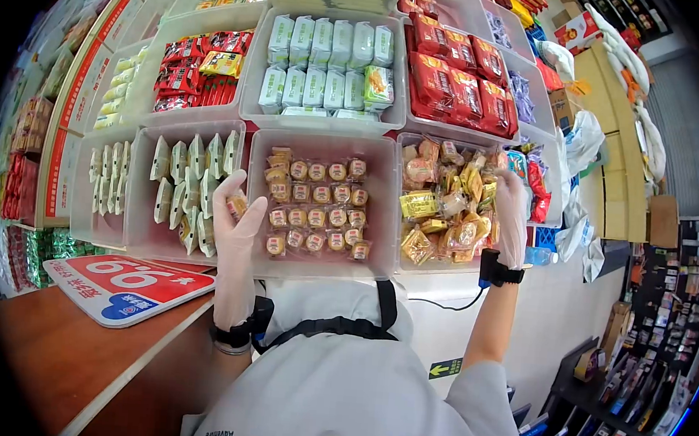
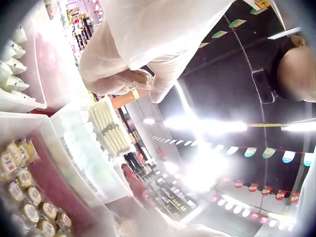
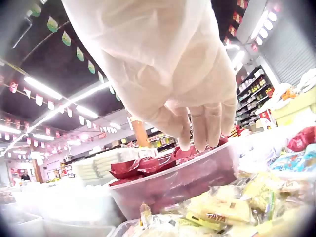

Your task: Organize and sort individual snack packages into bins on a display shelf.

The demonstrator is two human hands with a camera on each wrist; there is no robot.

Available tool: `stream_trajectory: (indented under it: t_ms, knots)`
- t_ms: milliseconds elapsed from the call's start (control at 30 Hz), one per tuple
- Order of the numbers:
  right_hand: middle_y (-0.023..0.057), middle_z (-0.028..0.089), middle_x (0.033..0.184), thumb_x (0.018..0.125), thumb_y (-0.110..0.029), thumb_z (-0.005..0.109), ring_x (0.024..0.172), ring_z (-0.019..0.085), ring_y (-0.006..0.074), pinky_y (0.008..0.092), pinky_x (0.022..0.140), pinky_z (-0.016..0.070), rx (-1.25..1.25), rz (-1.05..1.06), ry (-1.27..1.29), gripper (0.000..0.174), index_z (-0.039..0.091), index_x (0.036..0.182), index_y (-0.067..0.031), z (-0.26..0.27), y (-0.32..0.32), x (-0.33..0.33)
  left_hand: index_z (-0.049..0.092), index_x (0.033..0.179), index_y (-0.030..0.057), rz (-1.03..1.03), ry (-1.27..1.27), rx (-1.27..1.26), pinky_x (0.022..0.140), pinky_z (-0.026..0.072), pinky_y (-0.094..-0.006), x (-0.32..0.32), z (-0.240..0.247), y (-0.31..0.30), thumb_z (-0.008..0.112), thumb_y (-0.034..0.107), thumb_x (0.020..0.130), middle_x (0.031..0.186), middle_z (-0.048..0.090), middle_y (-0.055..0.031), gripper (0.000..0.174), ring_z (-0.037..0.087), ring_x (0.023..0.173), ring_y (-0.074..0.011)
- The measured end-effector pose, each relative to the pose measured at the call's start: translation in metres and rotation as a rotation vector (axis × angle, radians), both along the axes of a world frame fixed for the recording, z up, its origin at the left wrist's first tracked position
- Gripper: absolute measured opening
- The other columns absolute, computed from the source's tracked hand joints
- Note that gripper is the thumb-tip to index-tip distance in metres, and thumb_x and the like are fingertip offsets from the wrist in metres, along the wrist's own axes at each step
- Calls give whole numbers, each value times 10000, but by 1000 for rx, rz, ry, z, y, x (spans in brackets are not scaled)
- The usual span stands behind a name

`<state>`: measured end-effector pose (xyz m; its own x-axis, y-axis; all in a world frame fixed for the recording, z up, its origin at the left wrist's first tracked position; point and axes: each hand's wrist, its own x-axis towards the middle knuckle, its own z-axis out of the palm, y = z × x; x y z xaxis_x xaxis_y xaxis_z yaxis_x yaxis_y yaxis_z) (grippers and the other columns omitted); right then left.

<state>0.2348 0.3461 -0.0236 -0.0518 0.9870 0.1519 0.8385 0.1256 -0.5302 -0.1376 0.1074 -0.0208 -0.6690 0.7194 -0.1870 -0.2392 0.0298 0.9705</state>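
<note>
My left hand (image 1: pixel 237 230), in a clear glove, holds a small wrapped snack (image 1: pixel 237 207) between thumb and fingers. It is at the left edge of a bin (image 1: pixel 322 266) of round wrapped cakes (image 1: pixel 317 194). Brown and clear wrapping also shows in the grip of the left hand (image 2: pixel 143 44) in the left wrist view. My gloved right hand (image 1: pixel 511 221) hangs over the right side of a bin of mixed wrapped snacks (image 1: pixel 450 205). Seen from the right wrist, its fingers (image 3: pixel 199 133) point down, slightly bent, with nothing visible between them.
Bins of white packets (image 1: pixel 329 42) and red packets (image 1: pixel 456 80) stand behind. To the left are pale green packets (image 1: pixel 194 179) in another bin. A red and white price sign (image 1: pixel 130 284) lies at the front left on a brown surface. A water bottle (image 1: pixel 540 256) is at the right.
</note>
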Motion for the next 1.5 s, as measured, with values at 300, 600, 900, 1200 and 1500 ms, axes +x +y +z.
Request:
stream_trajectory:
  t_ms: [300, 600, 900, 1200, 1500]
  knots:
    - [261, 636, 926, 915, -196, 463, 931, 598, 419, 453, 820, 470, 66, 279, -189, 280, 569, 1020, 41, -70, 59, -56, 414, 1362, -19, -381, -230, 339, 612, 403, -185, 4, 13, -5, 487, 358, 936, 956, 620, -83, 573, 495, 673, -73]
    - [288, 624, 963, 769, -280, 627, 940, 608, 417, 465, 812, 493, -145, 134, -325, 379, 572, 979, 31, -91, 72, -73, 439, 1332, -6, -378, -212, 340, 597, 402, -189, -1, 12, -4, 509, 350, 928, 970, 611, -88, 543, 489, 649, -69]
    - [154, 577, 1087, 715, -209, 803, 1023, 564, 225, 334, 865, 471, -69, 21, 328, 656, 513, 1247, 43, -33, 33, -45, 477, 1324, 52, -319, -27, 105, 588, 397, -170, 7, 19, -6, 457, 457, 975, 1019, 588, -41, 535, 498, 682, -27]
    - [46, 621, 1094, 930, -100, 574, 958, 568, 99, 250, 854, 453, -482, 456, 830, 398, 488, 1310, -18, 53, -74, -107, 429, 1388, 44, -438, 125, 61, 971, 368, -239, 29, 41, 3, 462, 64, 969, 1299, 516, -45, 421, 490, 1093, -106]
    - [67, 618, 1019, 914, -95, 585, 932, 589, 137, 269, 793, 474, -585, 850, 846, 235, 600, 1135, -17, 60, -146, -185, 436, 1346, -3, -591, -184, 88, 1021, 362, -304, 38, 15, -3, 594, 269, 933, 1298, 514, -91, 518, 468, 1211, -166]
